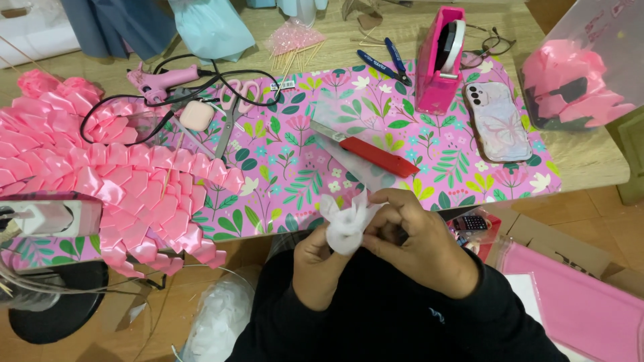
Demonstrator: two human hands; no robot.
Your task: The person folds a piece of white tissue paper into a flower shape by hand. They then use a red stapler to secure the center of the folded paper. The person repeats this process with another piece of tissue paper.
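Observation:
Both my hands are together at the table's near edge, pinching a small bunched piece of white sheer fabric (347, 222). My left hand (316, 263) grips it from below, fingers curled. My right hand (419, 243) closes over its right side, thumb and fingers pressed to the folds. Black sleeves cover both my arms. Just beyond my hands lies a red utility knife (376, 156) on clear plastic wrap over the pink floral sheet (302, 154).
A big fan of folded pink satin ribbon petals (121, 188) fills the left. A pink glue gun (161, 79) with black cord, scissors (231, 114), blue pliers (384, 62), a pink tape dispenser (439, 57), a phone (498, 121) and a clear bag of pink petals (577, 80) sit farther back.

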